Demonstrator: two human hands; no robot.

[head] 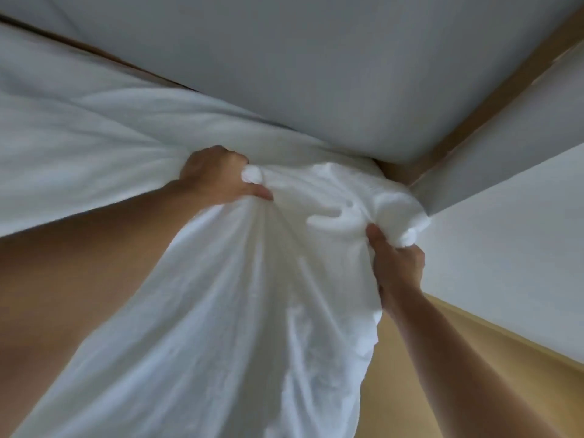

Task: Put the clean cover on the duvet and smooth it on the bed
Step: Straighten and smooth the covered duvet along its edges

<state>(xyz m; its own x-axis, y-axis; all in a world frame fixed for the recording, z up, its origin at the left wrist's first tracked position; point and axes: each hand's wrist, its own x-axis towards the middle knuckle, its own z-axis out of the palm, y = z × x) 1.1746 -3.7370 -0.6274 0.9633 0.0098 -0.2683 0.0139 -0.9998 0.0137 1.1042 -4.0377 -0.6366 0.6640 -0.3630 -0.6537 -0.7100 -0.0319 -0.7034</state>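
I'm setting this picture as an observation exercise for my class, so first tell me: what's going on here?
A person is at a bed corner, handling a white duvet cover. The left hand grips one bunched fistful of it, and the right hand grips another, nearer the corner of the mattress. The fabric hangs in deep folds between the arms and stretches away to the left. It is gathered and creased, not yet smoothed.

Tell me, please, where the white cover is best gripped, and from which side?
Probably at the two bunched lumps where the left hand and right hand grip the white cover: come from the near side, since its folds fan out from those lumps and hang toward the person.
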